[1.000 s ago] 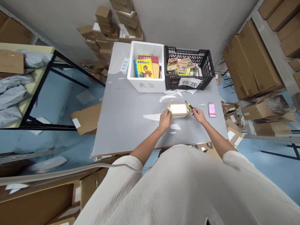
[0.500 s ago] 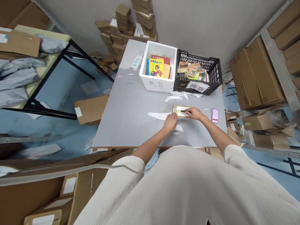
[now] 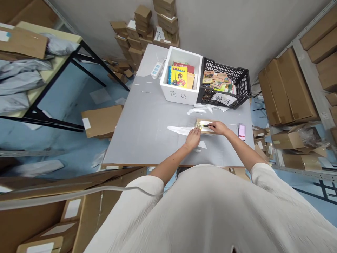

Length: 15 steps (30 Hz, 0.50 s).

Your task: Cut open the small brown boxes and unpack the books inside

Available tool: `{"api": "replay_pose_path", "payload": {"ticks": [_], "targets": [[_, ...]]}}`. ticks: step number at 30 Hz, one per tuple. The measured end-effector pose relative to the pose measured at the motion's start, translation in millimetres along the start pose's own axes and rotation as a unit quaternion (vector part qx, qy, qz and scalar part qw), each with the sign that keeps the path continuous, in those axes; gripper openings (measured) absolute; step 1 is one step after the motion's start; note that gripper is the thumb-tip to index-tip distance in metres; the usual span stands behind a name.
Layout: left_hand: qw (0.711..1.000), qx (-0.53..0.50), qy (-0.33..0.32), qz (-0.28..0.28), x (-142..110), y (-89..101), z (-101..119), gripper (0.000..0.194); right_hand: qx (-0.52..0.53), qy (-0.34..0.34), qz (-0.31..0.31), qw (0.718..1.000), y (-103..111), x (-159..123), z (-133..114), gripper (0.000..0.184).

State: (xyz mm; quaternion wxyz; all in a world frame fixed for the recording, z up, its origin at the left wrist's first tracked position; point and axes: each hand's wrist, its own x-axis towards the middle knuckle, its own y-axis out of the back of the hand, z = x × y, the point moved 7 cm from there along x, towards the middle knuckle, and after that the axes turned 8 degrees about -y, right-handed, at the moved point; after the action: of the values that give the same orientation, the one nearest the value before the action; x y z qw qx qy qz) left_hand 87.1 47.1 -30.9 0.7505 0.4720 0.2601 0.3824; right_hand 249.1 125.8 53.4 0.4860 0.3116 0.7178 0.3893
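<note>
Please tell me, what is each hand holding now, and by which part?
The right hand grips a slim black-and-yellow cutter by its black handle end. The left hand presses the near-left edge of a small brown cardboard box.

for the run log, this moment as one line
left hand: on small brown cardboard box; right hand: grips black-yellow cutter over box; nearby: pink-screened phone, white foam bin

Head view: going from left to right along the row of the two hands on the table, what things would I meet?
White paper strip → left hand → small carton → right hand → phone.
</note>
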Motion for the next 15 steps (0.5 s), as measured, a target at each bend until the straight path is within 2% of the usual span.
{"api": "replay_pose_path", "payload": {"ticks": [4, 15], "targets": [[1.0, -0.006, -0.005, 0.009, 0, -1.4, -1, 0.078, -0.01, -0.006, -0.003, 1.0, 2, -1, -3, 0.041], [1.0, 0.001, -0.007, 0.005, 2, -1.5, -2, 0.07, -0.055, -0.031, -0.014, 0.998, 12, -2, -15, 0.04]]}}
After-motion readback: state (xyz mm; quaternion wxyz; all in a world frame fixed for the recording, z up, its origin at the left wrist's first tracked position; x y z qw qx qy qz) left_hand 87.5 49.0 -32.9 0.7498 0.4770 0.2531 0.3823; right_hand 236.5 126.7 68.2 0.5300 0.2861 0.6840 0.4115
